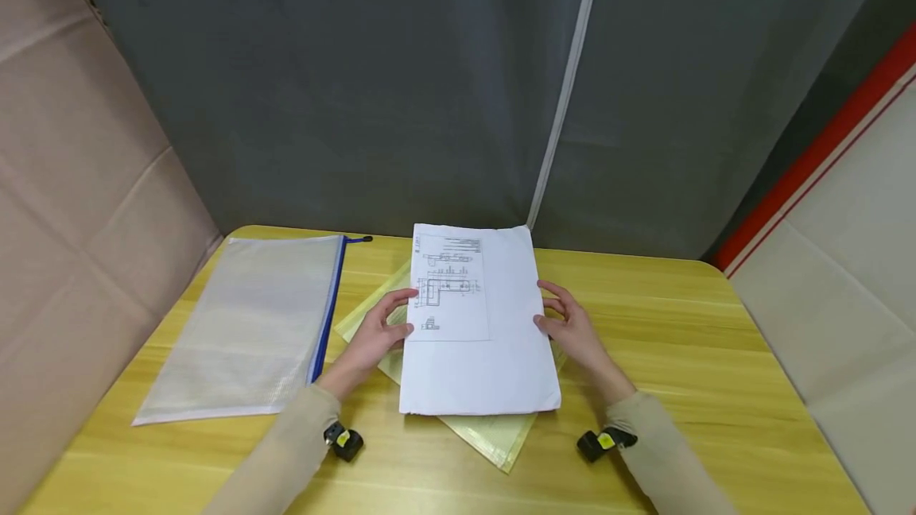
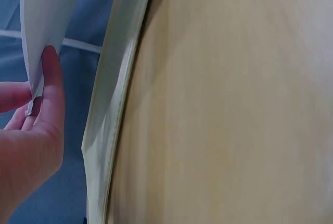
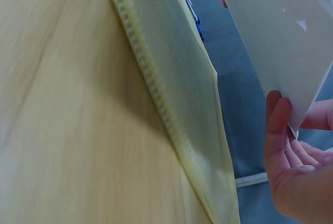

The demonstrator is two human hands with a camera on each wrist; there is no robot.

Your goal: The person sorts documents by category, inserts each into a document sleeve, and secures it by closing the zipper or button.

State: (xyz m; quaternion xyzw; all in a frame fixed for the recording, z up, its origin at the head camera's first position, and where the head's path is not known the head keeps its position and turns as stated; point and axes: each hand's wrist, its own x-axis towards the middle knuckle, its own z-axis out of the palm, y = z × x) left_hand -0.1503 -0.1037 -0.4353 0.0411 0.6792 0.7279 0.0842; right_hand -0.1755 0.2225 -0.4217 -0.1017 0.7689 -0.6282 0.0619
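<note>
A stack of white paper sheets [image 1: 515, 292] is held up over the table, its top sheet printed with a technical drawing. My left hand [image 1: 379, 330] pinches the stack's left edge, thumb on top and fingers beneath. On the opposite edge my right hand [image 1: 572, 331] grips it the same way; the right wrist view shows the plain underside of the paper [image 3: 276, 37] above those fingers. Below the paper lies a yellow translucent mesh pouch [image 1: 494, 443], set askew and partly hidden by the stack. Both wrist views show a gap between paper and pouch.
A white mesh zipper pouch [image 1: 243, 324] with a blue zipper lies on the left of the wooden table [image 1: 680, 356]. A grey curtain [image 1: 358, 86] hangs behind the table. Pale panels stand at both sides, the right one with a red border [image 1: 823, 149].
</note>
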